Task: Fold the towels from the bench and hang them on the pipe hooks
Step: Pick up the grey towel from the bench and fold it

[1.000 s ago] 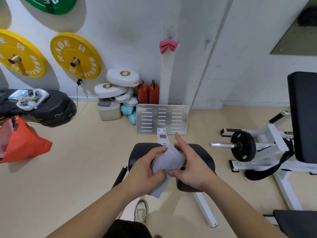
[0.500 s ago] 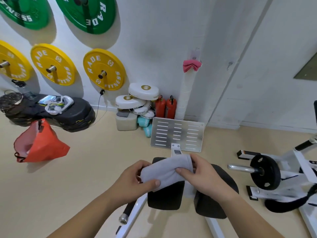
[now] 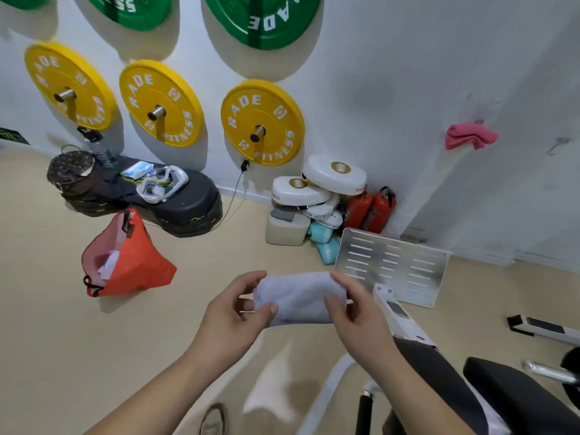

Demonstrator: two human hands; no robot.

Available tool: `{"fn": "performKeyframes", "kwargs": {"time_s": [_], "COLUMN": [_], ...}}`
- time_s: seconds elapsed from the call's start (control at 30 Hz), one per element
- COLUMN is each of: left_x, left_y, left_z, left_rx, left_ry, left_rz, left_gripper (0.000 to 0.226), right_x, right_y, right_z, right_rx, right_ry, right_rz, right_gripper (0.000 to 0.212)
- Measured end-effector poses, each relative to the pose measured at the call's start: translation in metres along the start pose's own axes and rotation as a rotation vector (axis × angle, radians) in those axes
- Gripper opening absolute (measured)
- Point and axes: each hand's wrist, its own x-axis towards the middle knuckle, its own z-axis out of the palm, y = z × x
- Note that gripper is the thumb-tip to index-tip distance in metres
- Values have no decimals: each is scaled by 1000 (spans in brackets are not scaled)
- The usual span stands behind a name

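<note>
1. Towel, pale grey and folded into a compact rectangle, sits in mid-air between my 2 hands, above the beige floor and well apart from the wall.
2. My left hand grips its left end, thumb pressed on the near face and fingers curled behind.
3. My right hand pinches its right end the same way, thumb in front and fingers wrapped over the top edge.
4. A pink towel already hangs high on the white pipe in the wall corner, up and to the right of my grip.
5. The bench, with its black pads and white frame, lies below and to the right of my right forearm.
6. 3 yellow plates on wall pegs read "RADE" and "FITNESS" in white.
7. The green plates above show part of the same lettering, with "ADE" readable upside down on the nearest one.
8. White round pads stacked by the wall carry small black print; I can make out "AGAINST THE" on one, and the rest is too small to read.
9. 2 red extinguishers stand beside them, behind a slotted metal plate.
10. An orange bag lies open on the floor to the left of my hands.
</note>
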Motion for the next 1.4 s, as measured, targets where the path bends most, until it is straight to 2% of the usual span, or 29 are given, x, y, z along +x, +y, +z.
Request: {"fn": "performKeyframes", "kwargs": {"time_s": [0.2, 0.33, 0.43, 0.6, 0.9, 1.1, 1.4], "left_x": [82, 133, 174, 241, 354, 422, 522], "left_y": [14, 36, 58, 107, 194, 235, 310], "left_z": [-70, -52, -6, 87, 227, 317, 456], "left_rx": [40, 32, 40, 81, 121, 119, 156], "left_ry": [-7, -124, -257, -491, -586, -714, -948], "left_rz": [16, 52, 105, 149, 260, 280, 361], "left_gripper": [47, 42, 37, 41, 41, 40, 40], "right_x": [65, 99, 122, 160, 260, 313, 391], "right_y": [-45, -50, -41, -20, -14, 11, 22], "right_z": [58, 38, -1, -89, -239, -320, -407], "right_rx": [46, 88, 102, 120, 258, 459, 153], "right_ry": [-30, 116, 235, 396, 471, 563, 776], "right_rz": [97, 150, 214, 291, 314, 451, 457], "right_gripper": [48, 41, 40, 38, 33, 28, 39]}}
